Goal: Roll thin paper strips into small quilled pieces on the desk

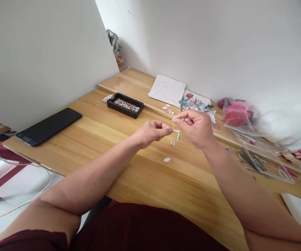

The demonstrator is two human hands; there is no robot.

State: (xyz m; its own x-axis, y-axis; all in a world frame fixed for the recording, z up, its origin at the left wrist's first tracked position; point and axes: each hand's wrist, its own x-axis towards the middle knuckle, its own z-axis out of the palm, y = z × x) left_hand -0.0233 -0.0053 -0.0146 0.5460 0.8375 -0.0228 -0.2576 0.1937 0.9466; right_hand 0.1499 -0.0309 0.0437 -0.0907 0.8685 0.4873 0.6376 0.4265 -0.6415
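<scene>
Over the middle of the wooden table, my left hand (154, 134) is closed in a pinch on a small white and green leaf-shaped piece (178, 135). Its green part hangs down past the fingertips. My right hand (194, 126) is just to the right and slightly higher, thumb and forefinger pinched on a thin pale thread (173, 125) that runs down toward the piece. Under the hands lie a small round clear item (172, 143) and a white oval cut-out (166, 160). Fine details at the fingertips are too small to tell.
A black tray (125, 112) of small beads stands behind my left hand. A phone (49, 126) lies at left. Along the back are white sheets (166, 90), colourful flower cut-outs (196, 103) and bags (236, 113) of pink material. Tools in a clear pouch (256, 162) lie at right.
</scene>
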